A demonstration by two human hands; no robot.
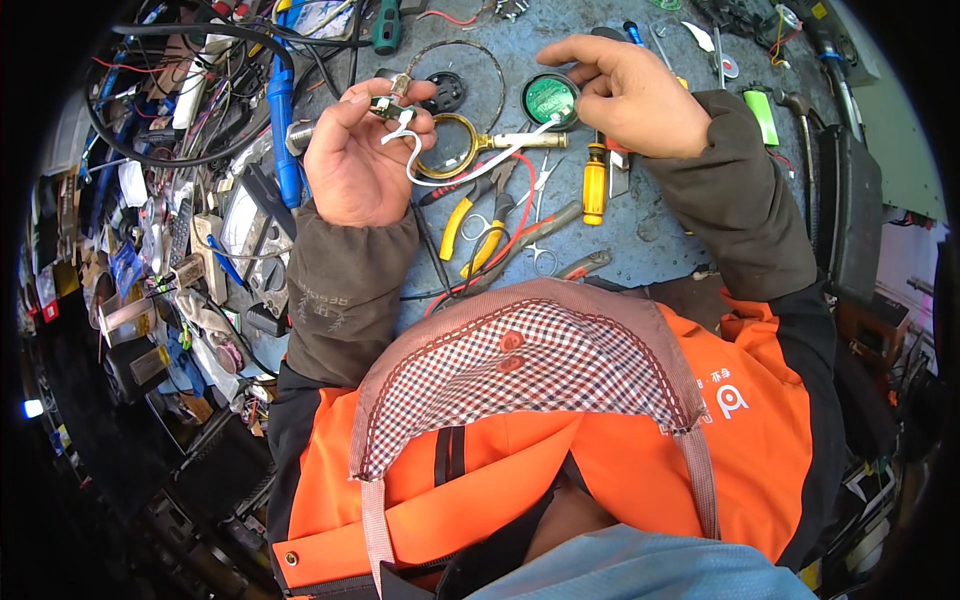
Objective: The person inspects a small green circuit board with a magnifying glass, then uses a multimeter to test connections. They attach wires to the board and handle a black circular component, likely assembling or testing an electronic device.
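Observation:
My left hand (365,150) is closed on a small circuit board (384,107) with a metal plug at its top end, pinched between thumb and fingers. From that board a white cable (470,180) loops down and across to a round black case (526,103) holding a green circuit board (550,98). Above and beside this case is my right hand (640,95), its index finger stretched to the left and its thumb by the rim; I see nothing in its grip. A brass-rimmed magnifying glass (472,150) lies between my hands, below a black round cover (443,92).
Nearer me lie yellow-handled pliers (455,228), scissors (543,262), a red wire (528,205) and a yellow-handled screwdriver (594,185). Tangled cables and a blue tool (283,130) crowd the left side. A bright green block (761,117) is at the right.

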